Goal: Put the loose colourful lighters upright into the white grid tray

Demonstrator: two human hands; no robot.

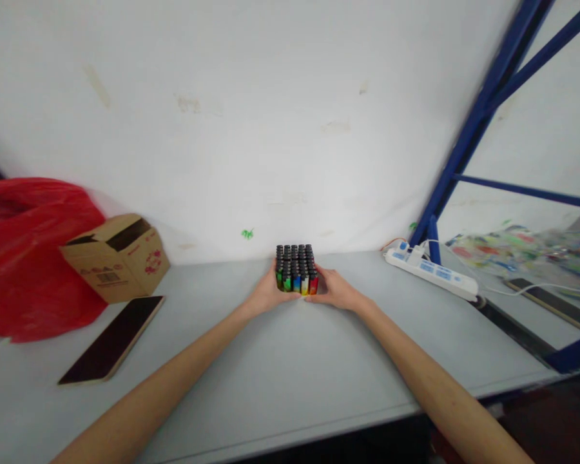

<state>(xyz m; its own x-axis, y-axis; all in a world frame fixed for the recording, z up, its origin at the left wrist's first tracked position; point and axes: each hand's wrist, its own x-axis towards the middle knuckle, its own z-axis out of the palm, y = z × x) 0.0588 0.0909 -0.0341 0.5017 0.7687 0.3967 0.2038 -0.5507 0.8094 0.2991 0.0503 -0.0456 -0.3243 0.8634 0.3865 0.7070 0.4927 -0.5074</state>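
A tight block of upright lighters (pixel 297 267) with black tops stands at the far middle of the grey table (pixel 294 374). Green, blue, yellow and red bodies show along its front row. My left hand (pixel 267 291) is closed around the block's left side, its thumb along the lower front edge. From the right, my right hand (pixel 336 289) grips the other side, with its thumb also at the front. The two thumb tips nearly meet below the front row. Most fingers are hidden beside and behind the block.
On the left are a red plastic bag (pixel 33 258), an open cardboard box (pixel 120 258) and a dark flat board (pixel 113 341). A white power strip (pixel 430 270) with cables lies right, beside a blue metal frame (pixel 464 142). The white wall (pixel 290 129) rises behind the table.
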